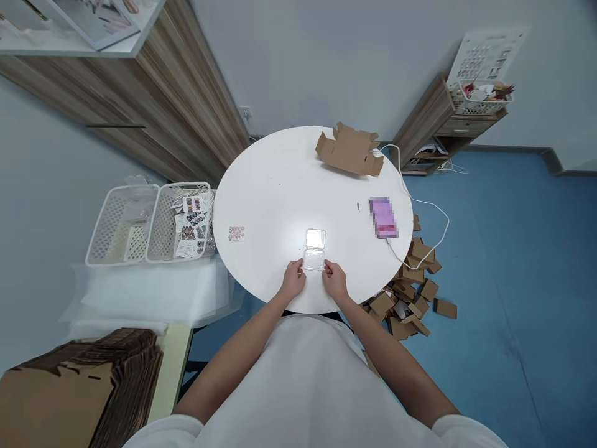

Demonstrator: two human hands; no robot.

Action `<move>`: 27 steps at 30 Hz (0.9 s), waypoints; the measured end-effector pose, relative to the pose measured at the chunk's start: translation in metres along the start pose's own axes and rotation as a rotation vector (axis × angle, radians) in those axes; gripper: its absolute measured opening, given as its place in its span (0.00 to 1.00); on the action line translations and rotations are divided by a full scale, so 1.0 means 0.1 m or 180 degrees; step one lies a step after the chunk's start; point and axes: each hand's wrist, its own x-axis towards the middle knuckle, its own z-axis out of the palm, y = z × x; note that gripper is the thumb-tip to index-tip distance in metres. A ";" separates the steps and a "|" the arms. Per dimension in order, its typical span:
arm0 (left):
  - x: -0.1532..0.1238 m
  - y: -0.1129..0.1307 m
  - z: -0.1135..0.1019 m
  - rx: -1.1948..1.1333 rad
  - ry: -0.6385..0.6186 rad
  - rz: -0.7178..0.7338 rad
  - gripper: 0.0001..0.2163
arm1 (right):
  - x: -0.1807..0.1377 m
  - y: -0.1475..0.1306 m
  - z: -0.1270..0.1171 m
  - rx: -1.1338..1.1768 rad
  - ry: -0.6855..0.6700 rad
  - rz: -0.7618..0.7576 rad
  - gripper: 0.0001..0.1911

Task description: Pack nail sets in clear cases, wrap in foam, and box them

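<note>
Arrangement on and around the rounded white table (289, 193).
Between left hand (293, 279) and right hand (334, 280) lies a clear rectangular plastic case (314, 252); left, pink oval pieces (236, 232); behind, an unfolded brown cardboard box (349, 151); right, a purple rectangular device (384, 218), then brown cardboard boxes (420, 307) on the blue floor (489, 267).

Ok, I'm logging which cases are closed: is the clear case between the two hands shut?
No, the clear case lies open on the table, its two halves spread one beyond the other.
</note>
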 end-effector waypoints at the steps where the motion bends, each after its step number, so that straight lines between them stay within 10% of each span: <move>1: -0.02 -0.01 0.01 -0.0028 0.0002 -0.0004 0.22 | -0.01 0.01 0.00 0.0070 0.0025 0.0038 0.19; 7: -0.11 -0.20 -0.31 -0.0045 0.0043 0.0092 0.20 | -0.17 0.02 -0.05 0.0487 0.0532 0.0337 0.22; 11: -0.04 -0.44 -1.09 0.0366 0.0563 0.0354 0.20 | -0.24 -0.21 0.01 -0.0027 0.0704 -0.0390 0.20; 18: 0.41 -0.66 -2.34 0.1426 0.0581 0.0126 0.22 | 0.22 -1.05 0.84 -0.0849 -0.0525 -0.1262 0.21; 27: 0.93 -0.74 -2.39 0.1739 -0.0068 -0.0192 0.34 | 0.92 -1.59 1.90 -0.1552 -0.1079 -0.0975 0.29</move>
